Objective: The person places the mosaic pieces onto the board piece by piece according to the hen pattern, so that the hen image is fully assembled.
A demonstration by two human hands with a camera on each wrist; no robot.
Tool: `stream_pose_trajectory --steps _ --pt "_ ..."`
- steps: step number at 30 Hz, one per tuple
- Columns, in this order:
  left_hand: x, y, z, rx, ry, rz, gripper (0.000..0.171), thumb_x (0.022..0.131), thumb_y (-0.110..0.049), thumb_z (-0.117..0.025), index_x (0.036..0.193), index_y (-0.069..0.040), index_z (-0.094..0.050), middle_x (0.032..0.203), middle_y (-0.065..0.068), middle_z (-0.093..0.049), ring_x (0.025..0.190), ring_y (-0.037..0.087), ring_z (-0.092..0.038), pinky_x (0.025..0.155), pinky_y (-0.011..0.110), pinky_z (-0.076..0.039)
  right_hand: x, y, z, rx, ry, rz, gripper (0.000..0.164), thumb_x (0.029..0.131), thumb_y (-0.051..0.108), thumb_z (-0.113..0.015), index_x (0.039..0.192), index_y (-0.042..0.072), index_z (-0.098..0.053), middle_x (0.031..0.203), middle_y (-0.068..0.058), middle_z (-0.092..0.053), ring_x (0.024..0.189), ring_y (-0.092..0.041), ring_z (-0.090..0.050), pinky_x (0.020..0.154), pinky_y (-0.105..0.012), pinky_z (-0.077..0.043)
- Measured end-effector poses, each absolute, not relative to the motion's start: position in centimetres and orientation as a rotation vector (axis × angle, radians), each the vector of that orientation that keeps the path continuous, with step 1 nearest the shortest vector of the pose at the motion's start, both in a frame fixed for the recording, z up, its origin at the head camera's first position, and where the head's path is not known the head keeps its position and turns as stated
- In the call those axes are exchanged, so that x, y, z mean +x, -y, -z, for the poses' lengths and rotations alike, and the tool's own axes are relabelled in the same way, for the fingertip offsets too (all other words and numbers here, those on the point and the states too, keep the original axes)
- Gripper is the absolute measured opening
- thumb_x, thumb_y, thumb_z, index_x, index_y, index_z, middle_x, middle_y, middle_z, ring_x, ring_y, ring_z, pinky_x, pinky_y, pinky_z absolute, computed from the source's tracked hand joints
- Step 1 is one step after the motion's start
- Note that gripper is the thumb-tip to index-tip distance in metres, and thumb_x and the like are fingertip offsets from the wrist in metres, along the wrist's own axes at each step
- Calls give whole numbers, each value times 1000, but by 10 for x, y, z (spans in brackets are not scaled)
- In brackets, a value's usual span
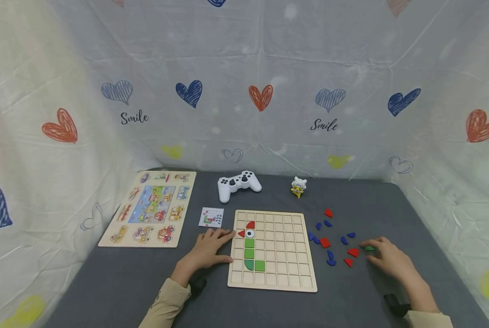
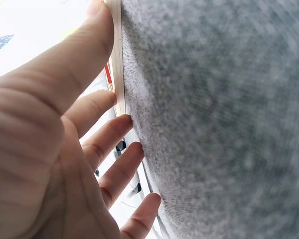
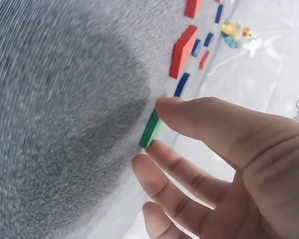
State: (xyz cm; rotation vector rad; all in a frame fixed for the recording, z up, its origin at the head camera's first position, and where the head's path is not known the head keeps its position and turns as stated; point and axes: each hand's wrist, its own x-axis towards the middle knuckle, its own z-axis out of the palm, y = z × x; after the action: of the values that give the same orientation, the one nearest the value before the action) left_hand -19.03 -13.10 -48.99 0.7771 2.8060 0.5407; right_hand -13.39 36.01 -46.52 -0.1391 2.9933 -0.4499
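Observation:
My left hand [image 1: 205, 250] rests at the left edge of a square wooden grid board [image 1: 285, 255], thumb and fingertips touching its side, fingers spread. Tiles lie in the board's left columns: a red quarter piece [image 1: 250, 225], a red triangle [image 1: 241, 233], a white eye tile [image 1: 250, 233], several green squares [image 1: 249, 243] and a green quarter piece [image 1: 249, 264]. On the right, my right hand [image 1: 389, 259] pinches a green curved piece [image 3: 151, 129] by its ends between thumb and index finger, low at the cloth. The other fingers are loosely bent.
Loose red pieces [image 1: 325, 243] and blue half-round pieces [image 1: 330, 255] lie between board and right hand. A pattern card [image 1: 211, 217], a vehicle puzzle board [image 1: 119, 228], a white game controller [image 1: 239, 183] and a small yellow-and-white figurine [image 1: 298, 187] stand around the grid board.

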Motion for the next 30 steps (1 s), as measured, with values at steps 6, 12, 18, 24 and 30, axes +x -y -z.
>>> stream_pose_trajectory --steps 6,12,18,24,30 --pt "-189 131 487 775 -2811 -539 76 78 -48 -68 142 -18 -40 136 6 -44 112 29 -38 95 57 -28 -135 -364 466 -154 -2982 466 36 78 2 -67 113 5 -64 107 -23 -54 87 -40 -57 58 -45 -47" --pt "-189 131 488 781 -2812 -536 76 78 -48 -68 142 -18 -41 136 6 -44 112 28 -38 94 57 -28 -138 -365 466 -130 -2972 475 36 77 1 -67 112 5 -63 92 -12 -57 74 -24 -56 54 -36 -42" --pt "-189 132 490 804 -2815 -562 77 78 -48 -67 142 -17 -40 136 7 -44 112 29 -38 94 57 -27 -141 -365 467 -98 -2961 483 31 78 8 -70 108 6 -64 84 -3 -58 70 -17 -53 53 -34 -40" --pt "-190 133 494 826 -2822 -570 78 78 -50 -67 142 -17 -40 135 8 -44 110 29 -38 94 58 -27 -142 -366 469 -80 -2954 501 25 81 12 -69 105 5 -63 79 -1 -56 65 -13 -49 52 -31 -38" --pt "-190 132 491 801 -2811 -562 77 78 -49 -67 143 -17 -39 136 8 -44 110 28 -38 94 57 -27 -141 -365 474 -103 -2987 507 21 84 18 -67 100 6 -62 77 -1 -53 63 -13 -47 51 -31 -37"
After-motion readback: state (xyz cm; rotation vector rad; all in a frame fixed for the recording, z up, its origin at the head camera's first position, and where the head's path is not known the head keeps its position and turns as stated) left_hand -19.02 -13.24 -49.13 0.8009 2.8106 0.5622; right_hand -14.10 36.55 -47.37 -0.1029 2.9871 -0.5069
